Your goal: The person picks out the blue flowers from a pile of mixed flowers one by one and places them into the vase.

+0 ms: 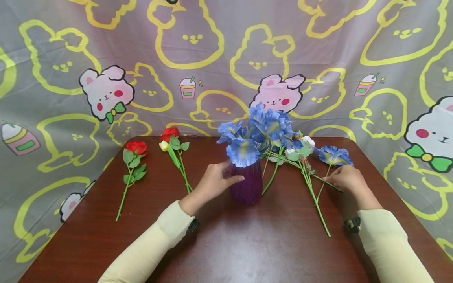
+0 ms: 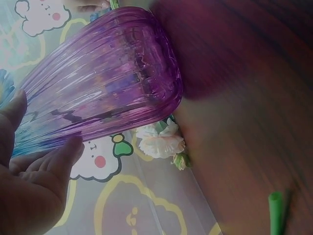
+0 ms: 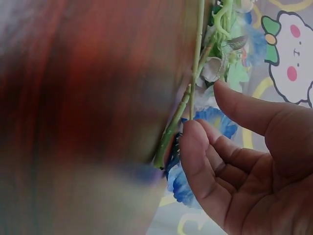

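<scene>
A purple ribbed vase (image 1: 247,188) stands on the table, with large blue flowers (image 1: 244,151) at its mouth. My left hand (image 1: 212,181) holds the vase's upper part, thumb in front; the left wrist view shows thumb and fingers on either side of the translucent vase (image 2: 112,78). My right hand (image 1: 348,179) is just below a single blue flower (image 1: 332,156) lying at the right. In the right wrist view, thumb and forefinger are apart, and a thin stem (image 3: 197,58) reaches the forefinger's tip. Whether it touches the finger, I cannot tell.
White flowers (image 1: 308,142) with long green stems (image 1: 315,196) lie between vase and right hand. A red rose (image 1: 136,147) lies far left. Nearer the vase are another red flower (image 1: 170,134) and a yellow bud (image 1: 163,146). A patterned cloth (image 1: 212,47) hangs behind the table (image 1: 276,243).
</scene>
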### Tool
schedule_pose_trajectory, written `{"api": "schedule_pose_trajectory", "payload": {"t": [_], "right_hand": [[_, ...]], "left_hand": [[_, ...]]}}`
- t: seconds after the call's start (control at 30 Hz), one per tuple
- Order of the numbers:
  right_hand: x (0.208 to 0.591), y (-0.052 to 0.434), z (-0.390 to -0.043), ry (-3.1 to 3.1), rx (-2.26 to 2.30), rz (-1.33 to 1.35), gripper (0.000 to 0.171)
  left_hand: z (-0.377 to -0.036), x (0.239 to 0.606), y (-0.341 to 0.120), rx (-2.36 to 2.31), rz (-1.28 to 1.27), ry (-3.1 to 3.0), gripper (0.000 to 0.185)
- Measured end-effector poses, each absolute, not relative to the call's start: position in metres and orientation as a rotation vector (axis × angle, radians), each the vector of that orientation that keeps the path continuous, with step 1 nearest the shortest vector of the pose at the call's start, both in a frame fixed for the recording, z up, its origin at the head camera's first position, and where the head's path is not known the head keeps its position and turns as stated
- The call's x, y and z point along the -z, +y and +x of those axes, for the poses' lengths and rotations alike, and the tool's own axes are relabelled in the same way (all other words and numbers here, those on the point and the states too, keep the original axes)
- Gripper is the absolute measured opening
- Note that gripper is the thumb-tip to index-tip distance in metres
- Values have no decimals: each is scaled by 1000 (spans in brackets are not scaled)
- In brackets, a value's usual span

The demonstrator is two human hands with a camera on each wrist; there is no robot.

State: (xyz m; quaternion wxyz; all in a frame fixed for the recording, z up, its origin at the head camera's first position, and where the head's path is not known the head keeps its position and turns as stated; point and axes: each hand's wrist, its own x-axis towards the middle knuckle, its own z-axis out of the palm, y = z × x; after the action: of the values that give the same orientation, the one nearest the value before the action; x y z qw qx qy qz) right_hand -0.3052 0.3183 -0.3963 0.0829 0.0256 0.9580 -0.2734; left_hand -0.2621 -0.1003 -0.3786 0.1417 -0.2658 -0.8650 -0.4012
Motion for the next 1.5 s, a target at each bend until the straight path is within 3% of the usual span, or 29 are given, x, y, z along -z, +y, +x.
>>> {"api": "schedule_pose_trajectory", "payload": {"t": [1.1, 1.5], "right_hand": [[401, 301, -305, 2562, 965, 105, 29], [404, 303, -306, 2547, 1077, 138, 18]], "left_hand": [[-261, 374, -101, 1187, -757, -2526, 51], [-261, 374, -100, 1193, -753, -2537, 49]]}}
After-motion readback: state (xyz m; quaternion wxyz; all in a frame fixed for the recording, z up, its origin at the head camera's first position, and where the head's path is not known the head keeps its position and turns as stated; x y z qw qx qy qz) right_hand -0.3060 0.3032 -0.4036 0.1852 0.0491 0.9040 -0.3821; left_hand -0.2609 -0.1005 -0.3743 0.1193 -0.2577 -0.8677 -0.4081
